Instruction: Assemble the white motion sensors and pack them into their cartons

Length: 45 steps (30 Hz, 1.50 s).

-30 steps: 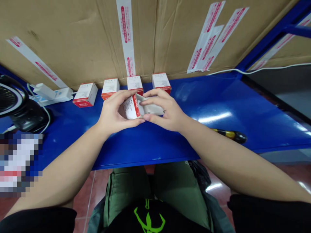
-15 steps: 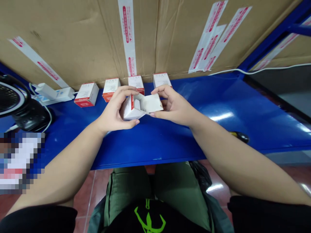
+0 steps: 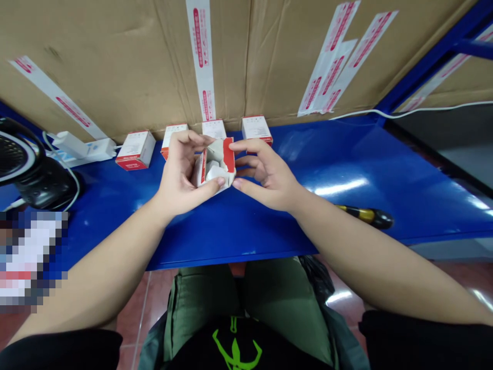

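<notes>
A small red-and-white cardboard box (image 3: 230, 158) is held up over the blue tabletop, its end open towards the right. Inside it a smooth white object (image 3: 214, 170) shows in part; its kind is unclear. My left hand (image 3: 180, 177) wraps around the box's left side, the thumb along the near edge. With index finger and thumb, my right hand (image 3: 267, 177) grips the box's open end at the red-edged flap. Behind the hands stand similar boxes, one at the left (image 3: 135, 149), one at the right (image 3: 257, 129), others between them partly covered by my left hand.
The blue table (image 3: 246, 226) ends in front of my lap. A yellow-and-black tool handle (image 3: 364, 215) lies beyond my right forearm. On the left are a power strip (image 3: 96, 150) and a black fan-like device (image 3: 23, 164). A cardboard wall (image 3: 131, 61) rises behind.
The box's open end has turned more upward, so the white object inside shows. My right hand has shifted slightly left and down, and the flap now shows its red side.
</notes>
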Tool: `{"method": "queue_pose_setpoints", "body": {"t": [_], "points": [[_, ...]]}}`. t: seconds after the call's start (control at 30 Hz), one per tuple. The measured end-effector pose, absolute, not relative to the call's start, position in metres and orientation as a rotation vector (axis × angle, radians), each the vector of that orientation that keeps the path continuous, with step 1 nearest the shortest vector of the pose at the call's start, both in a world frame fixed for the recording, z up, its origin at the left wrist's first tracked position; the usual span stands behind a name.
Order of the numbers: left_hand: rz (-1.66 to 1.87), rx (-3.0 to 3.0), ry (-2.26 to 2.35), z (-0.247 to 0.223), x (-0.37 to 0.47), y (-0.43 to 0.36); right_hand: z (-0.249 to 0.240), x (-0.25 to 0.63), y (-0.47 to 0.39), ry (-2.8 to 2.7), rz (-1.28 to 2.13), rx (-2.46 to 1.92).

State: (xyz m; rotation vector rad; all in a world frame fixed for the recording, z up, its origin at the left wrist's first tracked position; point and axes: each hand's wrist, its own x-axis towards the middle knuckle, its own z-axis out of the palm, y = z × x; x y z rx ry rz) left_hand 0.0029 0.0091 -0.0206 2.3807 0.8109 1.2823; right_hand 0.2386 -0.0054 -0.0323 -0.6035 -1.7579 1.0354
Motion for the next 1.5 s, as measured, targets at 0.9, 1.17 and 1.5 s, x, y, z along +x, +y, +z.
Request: {"method": "queue_pose_setpoints", "body": {"t": [0.9,1.17,1.5], "points": [[1.418,2.319,0.483,-0.038,0.008,0.019,-0.039,0.242,0.005,-1.911,0.521,-0.475],[1.424,2.333,0.475,-0.037,0.012,0.020,-0.036,0.244,0.006,-1.923,0.396,-0.526],[1.462,2.505,0.557,-0.030,0.011,0.018,-0.036,0.244,0.000,-1.894,0.594,-0.595]]}}
